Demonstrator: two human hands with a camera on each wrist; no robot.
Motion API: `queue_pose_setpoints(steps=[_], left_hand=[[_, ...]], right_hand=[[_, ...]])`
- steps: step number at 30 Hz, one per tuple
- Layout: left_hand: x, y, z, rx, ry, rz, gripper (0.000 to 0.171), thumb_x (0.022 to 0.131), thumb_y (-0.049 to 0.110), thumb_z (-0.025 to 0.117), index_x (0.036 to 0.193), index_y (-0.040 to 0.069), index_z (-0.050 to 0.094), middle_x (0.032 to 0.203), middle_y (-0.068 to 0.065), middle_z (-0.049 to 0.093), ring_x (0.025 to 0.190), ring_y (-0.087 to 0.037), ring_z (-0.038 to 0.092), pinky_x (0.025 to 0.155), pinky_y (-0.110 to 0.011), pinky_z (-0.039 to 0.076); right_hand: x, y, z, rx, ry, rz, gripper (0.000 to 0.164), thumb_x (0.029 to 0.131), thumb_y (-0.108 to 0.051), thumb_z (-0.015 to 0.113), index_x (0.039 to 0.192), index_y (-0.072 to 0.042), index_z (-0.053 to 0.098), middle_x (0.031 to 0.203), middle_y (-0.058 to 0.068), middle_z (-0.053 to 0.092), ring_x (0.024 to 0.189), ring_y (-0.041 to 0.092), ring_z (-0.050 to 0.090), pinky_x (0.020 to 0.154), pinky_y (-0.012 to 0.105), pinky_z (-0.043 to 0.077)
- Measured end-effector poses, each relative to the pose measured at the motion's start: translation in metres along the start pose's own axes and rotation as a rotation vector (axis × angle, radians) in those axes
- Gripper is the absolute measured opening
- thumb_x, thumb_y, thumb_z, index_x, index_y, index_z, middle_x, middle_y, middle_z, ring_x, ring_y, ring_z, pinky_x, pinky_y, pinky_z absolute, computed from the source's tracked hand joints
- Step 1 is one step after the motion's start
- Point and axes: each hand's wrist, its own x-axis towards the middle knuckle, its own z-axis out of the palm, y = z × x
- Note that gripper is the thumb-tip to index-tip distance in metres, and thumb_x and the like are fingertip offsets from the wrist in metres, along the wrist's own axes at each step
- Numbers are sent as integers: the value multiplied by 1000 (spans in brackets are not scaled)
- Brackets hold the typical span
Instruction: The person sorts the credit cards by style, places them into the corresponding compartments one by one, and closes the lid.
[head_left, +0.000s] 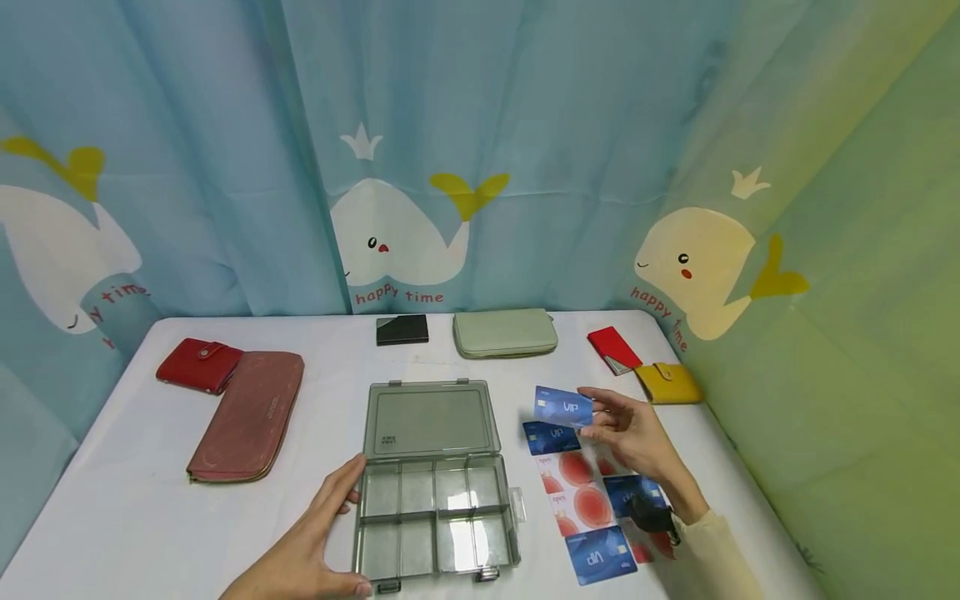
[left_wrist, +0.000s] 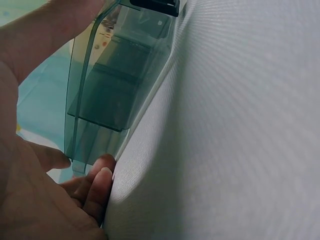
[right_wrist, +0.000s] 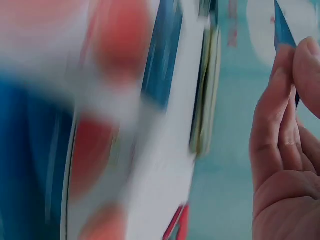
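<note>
On the person's right arm we see a sleeve (head_left: 720,557) in a plain, pale cream, its cuff ending short of the wrist. At that wrist we make out a small black device (head_left: 649,514) (rounded, with a dark strap next to it, any markings too small for us to read). The right hand (head_left: 628,433) and left hand (head_left: 300,540) are bare, with plain fingernails (right_wrist: 313,46).

One left hand (head_left: 300,542) and one right hand (head_left: 628,432), two in all. One lidded box (head_left: 432,458) and one table (head_left: 112,500). Six wallets (head_left: 249,417): two at left, two far in the middle, two far right. At right, four blue cards (head_left: 600,554), counting the held one, and at least four red-and-white cards (head_left: 583,508), some partly covered. Beyond the table, three printed whales (head_left: 397,237) and two printed crowns (head_left: 362,146).
</note>
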Motion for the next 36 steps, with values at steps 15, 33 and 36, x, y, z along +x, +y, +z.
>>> queue_pose_setpoints(steps=[15,33,36], left_hand=[[3,0,-1,-23,14,39,135,74,42,98,168,-4,13,168,-23,23,123,-13,46,104,-24,44],[1,0,-1,-46,-1,21,138,70,40,100,168,-4,13,168,-27,21,124,-14,46,105,-23,44],[1,0,-1,-50,-4,22,138,71,40,100,168,-3,12,169,-26,20,125,-15,46,106,-22,44]], right_hand=[[-42,-77,108,-135,-212,-406,59,90,-10,84,143,-4,60,105,1,72,87,10,64,73,25,57],[-51,-102,173,-418,-365,-367,57,93,-47,78,141,-19,67,122,-8,61,113,5,56,99,28,55],[-49,-101,175,-429,-375,-347,57,92,-50,78,141,-21,68,123,-8,58,112,5,55,99,29,55]])
